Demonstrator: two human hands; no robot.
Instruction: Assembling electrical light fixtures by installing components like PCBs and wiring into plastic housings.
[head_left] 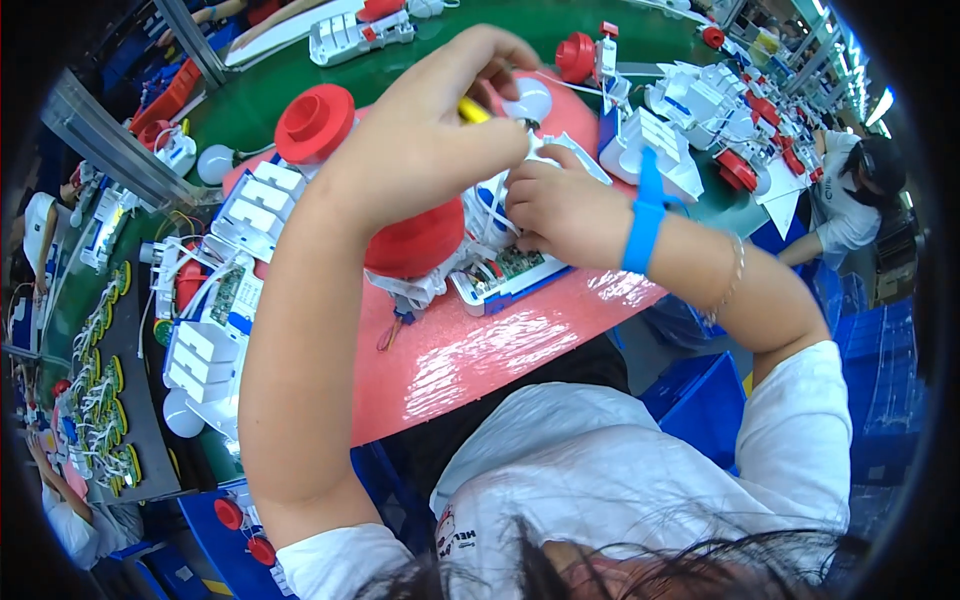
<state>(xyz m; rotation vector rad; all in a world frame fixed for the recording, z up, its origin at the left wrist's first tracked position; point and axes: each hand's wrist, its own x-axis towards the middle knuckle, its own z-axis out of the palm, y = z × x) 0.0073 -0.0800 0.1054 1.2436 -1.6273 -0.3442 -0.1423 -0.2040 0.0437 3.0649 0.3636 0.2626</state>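
Note:
My left hand is raised over a red work mat and closed on a yellow-handled tool. My right hand, with a blue wrist strap, presses down on a white plastic housing whose green circuit board shows. A red dome part lies against that housing, partly behind my left forearm. A white bulb sits just beyond my left fingers.
More white housings and a red round cap lie left on the green belt. Further units stand at the right. A grey tray holds several small parts. Blue crates sit below. Another person works at the far right.

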